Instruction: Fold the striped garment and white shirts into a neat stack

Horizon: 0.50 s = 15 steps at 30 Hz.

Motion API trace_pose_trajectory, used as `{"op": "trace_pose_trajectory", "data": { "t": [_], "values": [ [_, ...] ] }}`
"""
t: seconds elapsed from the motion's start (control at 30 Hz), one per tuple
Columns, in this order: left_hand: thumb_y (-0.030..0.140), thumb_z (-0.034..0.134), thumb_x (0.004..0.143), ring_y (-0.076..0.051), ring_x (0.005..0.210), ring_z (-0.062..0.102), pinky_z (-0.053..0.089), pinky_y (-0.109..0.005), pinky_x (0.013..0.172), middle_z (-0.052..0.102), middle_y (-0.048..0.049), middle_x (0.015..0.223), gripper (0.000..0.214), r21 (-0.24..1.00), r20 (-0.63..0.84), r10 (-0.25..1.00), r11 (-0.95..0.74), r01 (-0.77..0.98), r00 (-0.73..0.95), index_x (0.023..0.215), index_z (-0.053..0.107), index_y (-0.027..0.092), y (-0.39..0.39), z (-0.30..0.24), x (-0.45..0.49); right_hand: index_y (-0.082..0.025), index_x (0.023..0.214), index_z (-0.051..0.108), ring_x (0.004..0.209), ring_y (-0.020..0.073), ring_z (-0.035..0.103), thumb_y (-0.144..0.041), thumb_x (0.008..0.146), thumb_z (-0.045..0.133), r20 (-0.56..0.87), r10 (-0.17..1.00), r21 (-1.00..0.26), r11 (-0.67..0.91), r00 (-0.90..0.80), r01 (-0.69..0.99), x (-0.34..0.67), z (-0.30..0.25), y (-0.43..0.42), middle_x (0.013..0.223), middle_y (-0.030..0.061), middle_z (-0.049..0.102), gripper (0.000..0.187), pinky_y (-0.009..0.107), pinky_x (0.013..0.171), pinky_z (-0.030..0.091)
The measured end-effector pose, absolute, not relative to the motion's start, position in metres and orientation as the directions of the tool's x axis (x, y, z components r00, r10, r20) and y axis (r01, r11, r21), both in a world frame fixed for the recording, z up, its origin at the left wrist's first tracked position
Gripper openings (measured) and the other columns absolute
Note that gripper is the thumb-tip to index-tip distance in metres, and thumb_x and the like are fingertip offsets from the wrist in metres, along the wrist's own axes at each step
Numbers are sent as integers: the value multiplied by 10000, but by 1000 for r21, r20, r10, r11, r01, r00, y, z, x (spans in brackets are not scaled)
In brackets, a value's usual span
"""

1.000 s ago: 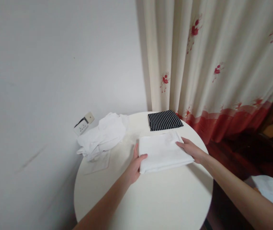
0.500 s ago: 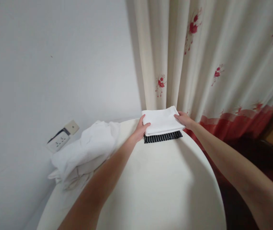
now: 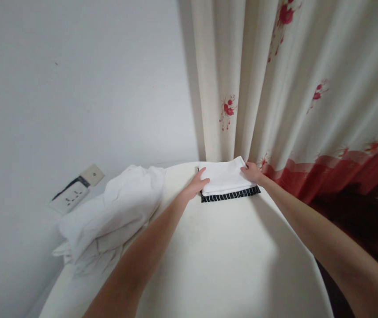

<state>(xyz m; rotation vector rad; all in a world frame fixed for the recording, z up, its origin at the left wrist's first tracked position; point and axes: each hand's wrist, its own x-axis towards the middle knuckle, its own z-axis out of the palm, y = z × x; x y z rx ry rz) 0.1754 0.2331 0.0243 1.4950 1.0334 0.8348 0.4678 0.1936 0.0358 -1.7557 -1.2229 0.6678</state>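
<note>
A folded white cloth (image 3: 226,176) lies over a folded black cloth with white stripes (image 3: 232,194), whose front edge shows below it. At its left edge, my left hand (image 3: 196,184) is closed on the white cloth, thumb and a finger over the top. My right hand (image 3: 252,172) grips the opposite edge near the far right corner, its thumb on top. The fingers under the cloth are hidden. Both cloths are at the far end of the white table (image 3: 222,256).
A crumpled heap of white fabric (image 3: 122,207) lies along the table's left side, by the wall socket (image 3: 71,196). A cream curtain with red flowers (image 3: 228,79) hangs just behind the cloths and along the right. The table's curved edge runs under my right forearm.
The white cloth has come down closer onto the striped cloth, with both hands still holding its sides. The view has shifted slightly, and the heap appears a little further left.
</note>
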Motion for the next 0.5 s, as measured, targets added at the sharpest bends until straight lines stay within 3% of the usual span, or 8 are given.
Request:
{"op": "trace_pose_trajectory", "data": {
  "t": [0.13,0.23,0.33,0.43,0.5],
  "values": [
    [241,707,837,-231,1265,591,459,-348,1069,510,-113,1519,775,974,10,917,-99,202,398,1546,393,244,233,33,181,-87,1045,711,1079,267,665,-200,863,610,95,911,-765,-191,401,615,475,39,196,1054,141,749,237,338,980,478],
    [219,692,833,-218,1188,634,486,-341,1035,597,-104,1435,755,955,0,910,-123,271,414,1534,412,236,228,33,183,-93,1099,702,1085,260,667,-205,882,587,108,917,-681,-214,385,701,476,37,191,1110,153,740,270,316,971,479],
    [204,692,808,-256,1166,643,483,-388,1044,635,-130,1373,723,911,-16,924,-144,385,383,1494,465,201,225,32,181,-74,1148,677,1115,293,653,-211,892,584,110,921,-588,-243,374,771,473,35,184,1155,198,714,305,376,999,472],
    [200,679,808,-342,1369,481,321,-483,1178,486,-193,1505,726,844,64,947,-220,490,316,1495,452,142,226,38,182,-33,1312,568,1302,370,517,-259,951,520,184,913,-493,-236,365,837,464,39,181,1355,289,578,429,508,1097,375],
    [211,652,838,-357,1472,329,181,-494,1235,354,-193,1593,687,788,148,936,-306,534,318,1493,457,134,226,43,191,-67,1434,466,1425,368,370,-281,985,460,246,919,-435,-180,308,882,455,45,185,1513,269,434,496,534,1157,285]
  ]
}}
